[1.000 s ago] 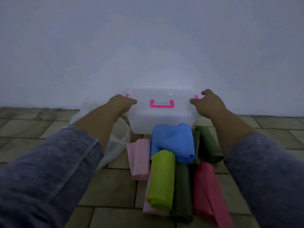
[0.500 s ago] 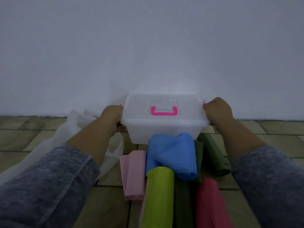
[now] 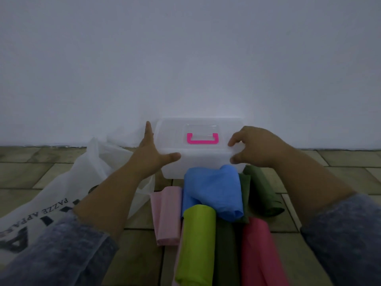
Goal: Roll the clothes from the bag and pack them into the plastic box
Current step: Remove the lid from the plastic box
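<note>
The clear plastic box (image 3: 195, 163) is sitting closed on the tiled floor (image 3: 41, 174) against the wall (image 3: 185, 58), rolled clothes (image 3: 212, 190) lying just in front of it. The left hand (image 3: 149, 153) is pressing flat, fingers straight, on its left end, while the right hand (image 3: 255, 147) is pinching the right front corner of the lid (image 3: 171, 133).

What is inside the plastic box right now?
The plastic box has its lid on. Through the cloudy walls no coloured cloth shows; anything pale inside would stay hidden.
</note>
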